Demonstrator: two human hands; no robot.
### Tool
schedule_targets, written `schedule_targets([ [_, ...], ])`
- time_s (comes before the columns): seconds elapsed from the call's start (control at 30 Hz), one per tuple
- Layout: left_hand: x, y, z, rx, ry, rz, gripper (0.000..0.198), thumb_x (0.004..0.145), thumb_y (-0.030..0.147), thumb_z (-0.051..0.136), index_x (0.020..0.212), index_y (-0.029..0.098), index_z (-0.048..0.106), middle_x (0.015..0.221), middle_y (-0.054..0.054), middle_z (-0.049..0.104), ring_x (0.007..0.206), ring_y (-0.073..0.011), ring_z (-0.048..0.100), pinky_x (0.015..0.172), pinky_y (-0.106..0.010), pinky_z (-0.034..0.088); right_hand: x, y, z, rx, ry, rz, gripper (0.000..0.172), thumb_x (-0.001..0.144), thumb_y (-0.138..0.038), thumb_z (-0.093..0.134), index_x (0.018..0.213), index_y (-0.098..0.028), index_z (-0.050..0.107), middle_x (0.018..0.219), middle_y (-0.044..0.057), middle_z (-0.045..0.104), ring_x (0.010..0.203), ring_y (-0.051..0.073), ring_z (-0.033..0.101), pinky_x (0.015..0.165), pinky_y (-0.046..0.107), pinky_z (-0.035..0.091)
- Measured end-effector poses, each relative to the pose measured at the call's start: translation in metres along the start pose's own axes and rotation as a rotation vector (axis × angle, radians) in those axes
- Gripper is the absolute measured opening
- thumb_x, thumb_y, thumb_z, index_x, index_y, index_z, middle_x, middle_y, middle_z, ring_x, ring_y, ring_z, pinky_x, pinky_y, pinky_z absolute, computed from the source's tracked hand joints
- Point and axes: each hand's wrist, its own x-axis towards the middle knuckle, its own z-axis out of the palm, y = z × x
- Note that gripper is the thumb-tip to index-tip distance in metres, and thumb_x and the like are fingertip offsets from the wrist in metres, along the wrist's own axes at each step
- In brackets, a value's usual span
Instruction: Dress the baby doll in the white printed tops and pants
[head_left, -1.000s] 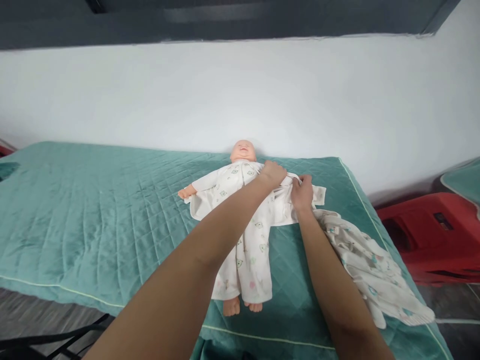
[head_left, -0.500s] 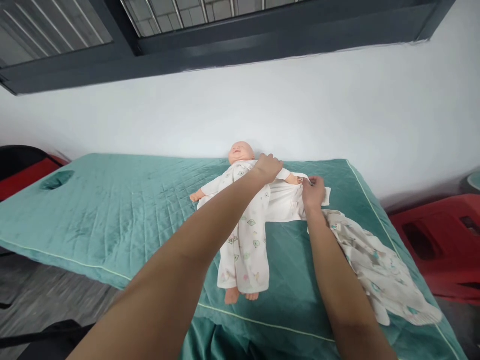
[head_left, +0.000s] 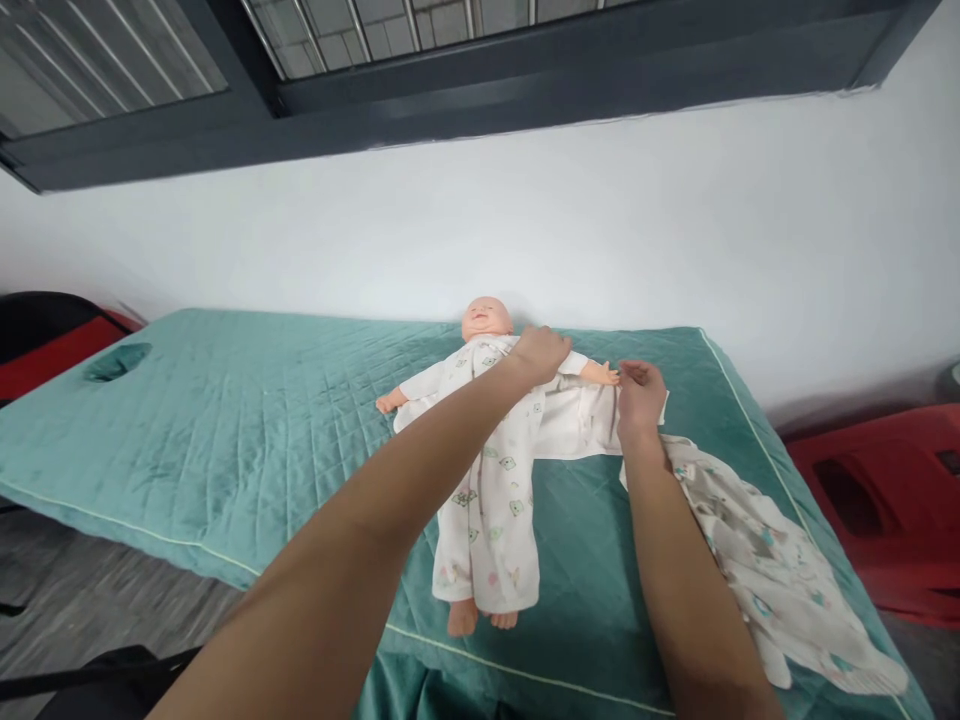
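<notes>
A bald baby doll (head_left: pixel 487 318) lies on its back in a white patterned outfit (head_left: pixel 489 500), its bare feet toward me. My left hand (head_left: pixel 541 354) is closed at the doll's shoulder on the right of the picture, over the sleeve. My right hand (head_left: pixel 641 388) is beside the doll's small hand (head_left: pixel 601 373), its fingers curled together; what they hold, if anything, cannot be made out. Under that doll arm a white cloth (head_left: pixel 577 420) lies spread out. A crumpled patterned garment (head_left: pixel 780 570) lies at the right, partly behind my right forearm.
A green quilted bed cover (head_left: pixel 247 420) with a hole at its left end runs along the white wall (head_left: pixel 450 240). Red plastic stools (head_left: pixel 892 500) stand at the right. A red and black object (head_left: pixel 60 350) is at the far left, below the dark window frame.
The doll's arm on the right now reaches out further, its hand clear of the white fabric edge that my right hand was pinching. My right hand has shifted slightly right. My left hand stays at the shoulder.
</notes>
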Motion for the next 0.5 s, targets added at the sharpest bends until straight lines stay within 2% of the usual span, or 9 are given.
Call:
schedule_targets([
  [0.17,0.013,0.017,0.013,-0.091,-0.056,-0.020,0.045,0.089,0.020,0.060,0.133,0.011,0.057,0.127,-0.019,0.067,0.120,-0.0334,0.060,0.094,-0.046,0.046,-0.003,-0.004,-0.002,0.069,0.066,-0.063,0.030,0.059,-0.019,0.042,0.087,-0.021,0.056,0.092,0.005,0.068,0.092,0.020,0.068,0.093,0.041,0.053],
  [0.3,0.015,0.033,0.016,-0.155,-0.089,-0.077,0.043,0.092,0.022,0.057,0.134,0.011,0.059,0.133,-0.019,0.065,0.124,-0.0343,0.058,0.100,-0.050,0.044,-0.015,-0.015,-0.006,-0.094,0.009,-0.293,0.035,0.066,-0.015,0.042,0.092,-0.021,0.064,0.100,0.006,0.069,0.102,0.022,0.065,0.095,0.042,0.051],
  [0.4,-0.006,0.029,0.010,-0.173,-0.043,-0.106,0.039,0.093,0.018,0.053,0.130,0.012,0.061,0.134,-0.017,0.064,0.126,-0.0331,0.056,0.103,-0.050,0.043,-0.028,-0.022,-0.004,-0.227,-0.110,-0.433,0.031,0.075,-0.016,0.044,0.096,-0.020,0.067,0.102,0.008,0.069,0.104,0.024,0.063,0.094,0.043,0.053],
  [0.5,-0.047,0.003,0.009,-0.288,0.125,-0.158,0.033,0.096,0.024,0.050,0.124,0.013,0.064,0.129,-0.014,0.067,0.122,-0.0310,0.059,0.102,-0.047,0.045,-0.042,-0.025,0.004,-0.226,-0.274,-0.413,0.029,0.086,-0.023,0.049,0.109,-0.020,0.068,0.114,0.009,0.069,0.109,0.024,0.063,0.098,0.044,0.053],
])
